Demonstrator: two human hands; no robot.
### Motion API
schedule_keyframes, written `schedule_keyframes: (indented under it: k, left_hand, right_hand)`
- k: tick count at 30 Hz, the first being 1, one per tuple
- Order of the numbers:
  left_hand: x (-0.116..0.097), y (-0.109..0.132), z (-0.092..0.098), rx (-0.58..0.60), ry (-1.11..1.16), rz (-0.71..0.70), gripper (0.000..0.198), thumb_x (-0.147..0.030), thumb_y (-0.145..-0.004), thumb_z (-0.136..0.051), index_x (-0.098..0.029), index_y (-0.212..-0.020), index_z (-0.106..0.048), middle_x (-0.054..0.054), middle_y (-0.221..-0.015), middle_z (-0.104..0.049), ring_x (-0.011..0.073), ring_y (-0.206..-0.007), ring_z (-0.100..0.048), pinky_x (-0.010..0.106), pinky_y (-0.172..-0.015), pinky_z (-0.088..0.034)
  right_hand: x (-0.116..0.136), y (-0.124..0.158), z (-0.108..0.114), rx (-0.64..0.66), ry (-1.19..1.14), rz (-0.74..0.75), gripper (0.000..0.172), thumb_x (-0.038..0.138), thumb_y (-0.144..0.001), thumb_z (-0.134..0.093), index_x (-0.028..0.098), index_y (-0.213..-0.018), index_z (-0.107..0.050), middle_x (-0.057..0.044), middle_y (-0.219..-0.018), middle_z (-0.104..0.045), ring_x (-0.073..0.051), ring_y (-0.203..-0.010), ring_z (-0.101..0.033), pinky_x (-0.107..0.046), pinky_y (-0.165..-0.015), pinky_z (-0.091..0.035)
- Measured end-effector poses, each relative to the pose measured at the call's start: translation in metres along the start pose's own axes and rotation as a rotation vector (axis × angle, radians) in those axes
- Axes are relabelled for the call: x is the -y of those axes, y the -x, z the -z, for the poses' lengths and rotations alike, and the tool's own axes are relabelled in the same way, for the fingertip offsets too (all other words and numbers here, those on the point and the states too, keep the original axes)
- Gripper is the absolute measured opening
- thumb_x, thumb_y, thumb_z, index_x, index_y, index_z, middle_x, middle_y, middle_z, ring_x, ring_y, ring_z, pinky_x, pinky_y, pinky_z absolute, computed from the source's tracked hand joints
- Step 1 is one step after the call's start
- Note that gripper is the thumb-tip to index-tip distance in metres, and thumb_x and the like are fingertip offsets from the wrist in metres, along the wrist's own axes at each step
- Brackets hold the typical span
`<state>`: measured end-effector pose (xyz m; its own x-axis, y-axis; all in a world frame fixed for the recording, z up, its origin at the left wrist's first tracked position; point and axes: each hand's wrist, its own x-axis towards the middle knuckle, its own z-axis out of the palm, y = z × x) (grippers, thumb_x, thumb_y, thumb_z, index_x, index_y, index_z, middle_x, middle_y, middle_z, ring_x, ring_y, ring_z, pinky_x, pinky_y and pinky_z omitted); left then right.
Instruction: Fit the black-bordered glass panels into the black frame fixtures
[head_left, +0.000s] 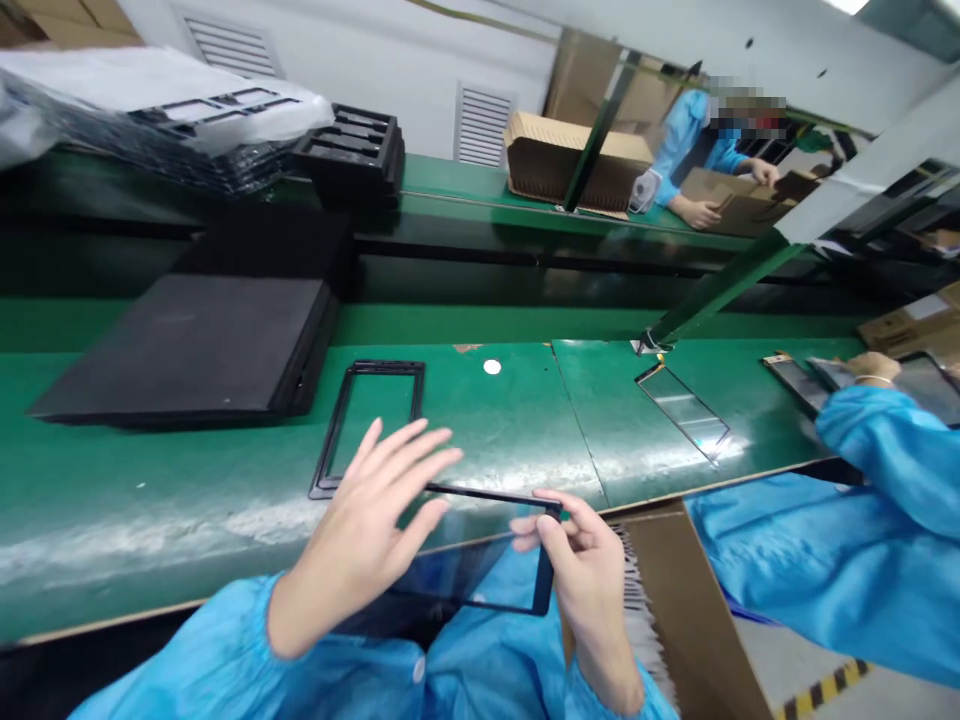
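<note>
A black-bordered clear glass touch panel point(487, 560) is tilted in front of my body, at the bench's near edge. My right hand point(589, 560) pinches its right end between thumb and fingers. Fingers spread, my left hand point(375, 510) hovers over the panel's left part and hides that end. Whether its fingertips touch the glass I cannot tell. Just beyond my left hand, black rectangular frames point(337, 425) lie stacked on the green bench point(487, 430).
A stack of black trays point(202, 340) stands at left. Another glass panel point(684, 410) lies to the right, near a green post point(720, 285). A co-worker's blue sleeve point(885, 440) reaches in at far right. Across the shelf, another person handles cardboard point(739, 200).
</note>
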<state>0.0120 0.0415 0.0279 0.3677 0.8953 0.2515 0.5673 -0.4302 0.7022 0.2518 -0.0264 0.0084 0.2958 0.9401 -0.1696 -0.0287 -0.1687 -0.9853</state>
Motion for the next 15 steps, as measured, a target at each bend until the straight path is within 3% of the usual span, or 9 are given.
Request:
schedule_keyframes:
  k: [1, 3, 5, 8, 11, 13, 15]
  left_hand:
    - [-0.001, -0.004, 0.0, 0.079, -0.026, -0.063, 0.032, -0.03, -0.098, -0.069, -0.031, -0.129, -0.077, 0.004, -0.139, -0.076, 0.0324, -0.143, -0.059, 0.061, -0.134, -0.012]
    - [-0.001, -0.009, 0.001, 0.196, -0.018, -0.12, 0.024, -0.031, -0.102, -0.064, -0.032, -0.117, -0.083, 0.002, -0.118, -0.084, 0.0281, -0.122, -0.073, 0.057, -0.133, -0.021]
    - [-0.001, -0.01, 0.001, 0.226, 0.004, -0.126, 0.026, -0.031, -0.105, -0.06, -0.03, -0.113, -0.085, 0.003, -0.111, -0.086, 0.0254, -0.108, -0.079, 0.052, -0.128, -0.034]
    - [-0.002, -0.005, -0.001, 0.212, 0.005, -0.1, 0.029, -0.031, -0.105, -0.058, -0.028, -0.117, -0.084, 0.005, -0.115, -0.085, 0.0273, -0.109, -0.079, 0.047, -0.117, -0.048]
    - [-0.009, 0.0, -0.004, 0.308, 0.09, -0.043, 0.036, -0.033, -0.106, -0.056, -0.03, -0.135, -0.077, 0.006, -0.122, -0.083, 0.0291, -0.112, -0.078, 0.04, -0.102, -0.057]
    - [-0.014, 0.002, -0.007, 0.388, 0.232, 0.041, 0.04, -0.035, -0.108, -0.052, -0.033, -0.143, -0.071, 0.004, -0.11, -0.085, 0.0252, -0.095, -0.081, 0.035, -0.09, -0.059]
    - [-0.016, 0.004, -0.009, 0.405, 0.43, 0.203, 0.041, -0.039, -0.11, -0.049, -0.03, -0.144, -0.07, 0.004, -0.098, -0.086, 0.0212, -0.077, -0.08, 0.03, -0.075, -0.06]
  right_hand:
    - [0.0, 0.002, -0.002, 0.007, 0.018, 0.003, 0.038, 0.053, -0.09, -0.078, 0.019, -0.108, -0.078, -0.009, -0.077, -0.086, -0.026, -0.062, -0.082, -0.034, -0.065, -0.068]
    - [0.001, 0.004, -0.004, 0.02, 0.041, 0.01, 0.037, 0.052, -0.091, -0.077, 0.019, -0.107, -0.078, -0.01, -0.078, -0.086, -0.027, -0.062, -0.082, -0.034, -0.064, -0.068]
    - [0.001, 0.005, -0.004, 0.028, 0.041, 0.015, 0.035, 0.051, -0.092, -0.076, 0.019, -0.108, -0.078, -0.009, -0.078, -0.086, -0.026, -0.063, -0.083, -0.034, -0.065, -0.068]
    - [0.001, 0.004, -0.004, 0.05, 0.024, 0.009, 0.036, 0.05, -0.092, -0.076, 0.02, -0.109, -0.079, -0.009, -0.078, -0.086, -0.026, -0.063, -0.082, -0.033, -0.063, -0.067]
    - [0.003, 0.0, -0.008, 0.212, 0.017, 0.014, 0.038, 0.049, -0.091, -0.078, 0.023, -0.119, -0.081, -0.005, -0.077, -0.085, -0.025, -0.068, -0.083, -0.035, -0.071, -0.068]
    - [0.003, -0.002, -0.01, 0.333, -0.028, 0.004, 0.042, 0.051, -0.091, -0.079, 0.028, -0.126, -0.08, -0.003, -0.077, -0.085, -0.025, -0.074, -0.083, -0.038, -0.08, -0.067]
    - [0.001, -0.004, -0.01, 0.349, -0.123, -0.039, 0.041, 0.055, -0.093, -0.075, 0.03, -0.125, -0.081, -0.005, -0.086, -0.087, -0.027, -0.081, -0.084, -0.041, -0.084, -0.066]
